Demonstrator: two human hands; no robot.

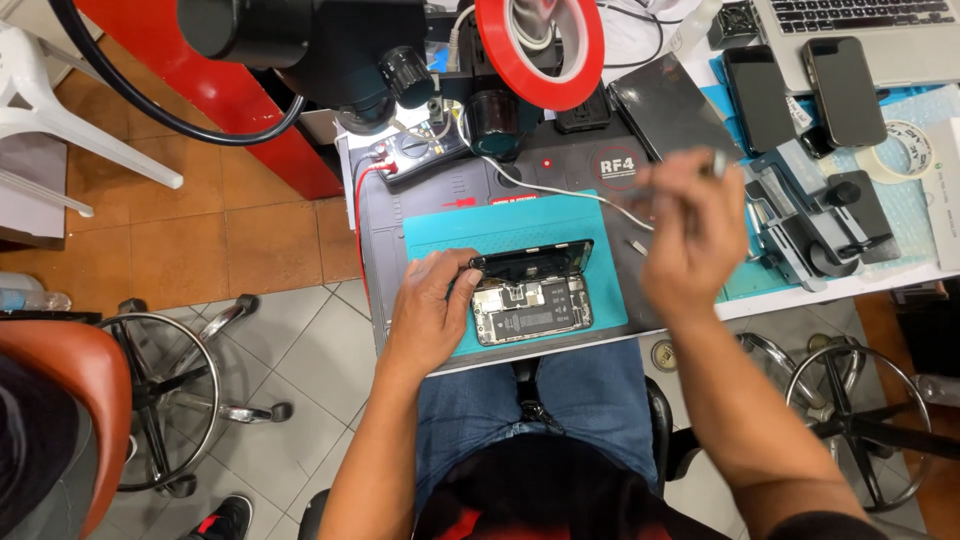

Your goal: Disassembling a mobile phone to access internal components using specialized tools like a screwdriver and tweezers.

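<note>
An opened smartphone (530, 305) lies on a teal work mat (600, 225), its insides showing and its dark screen panel (530, 262) tilted up along the far edge. My left hand (430, 305) rests on the phone's left end, fingers touching the body and the screen's corner. My right hand (695, 235) is raised above the mat's right side, blurred, pinching a thin metal tool (716, 165) that points up and away. A small metal part (637, 246) lies on the mat between the phone and my right hand.
A microscope with a red ring light (540, 45) hangs over the bench's far side. A multimeter (415, 155), several phones (760, 95), a laptop (860, 30), a grey clamp fixture (800, 225) and a tape roll (908, 148) crowd the right. Stools (180, 390) stand on either side.
</note>
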